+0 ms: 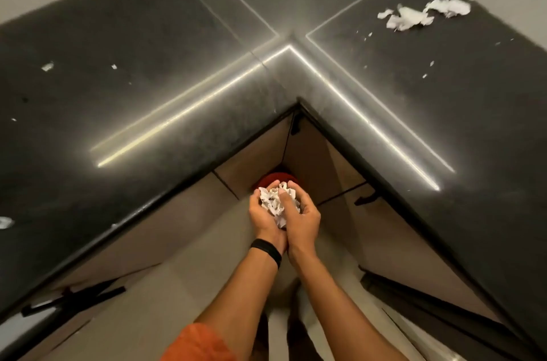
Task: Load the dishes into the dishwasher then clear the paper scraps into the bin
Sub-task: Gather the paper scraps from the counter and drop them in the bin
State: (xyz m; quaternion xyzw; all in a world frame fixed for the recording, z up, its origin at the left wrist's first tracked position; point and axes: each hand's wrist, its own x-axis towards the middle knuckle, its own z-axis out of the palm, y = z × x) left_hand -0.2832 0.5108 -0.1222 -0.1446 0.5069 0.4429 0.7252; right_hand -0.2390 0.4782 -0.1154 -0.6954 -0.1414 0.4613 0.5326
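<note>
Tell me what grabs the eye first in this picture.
Low in the middle, the left hand and right hand cup a wad of crumpled paper above a red bin on the floor. Up on the right, more torn paper scraps lie on the dark L-shaped counter.

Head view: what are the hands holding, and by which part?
A wad of crumpled paper scraps, cupped between both hands: the left hand cradles its left side, the right hand its right side, thumb on top.
</note>
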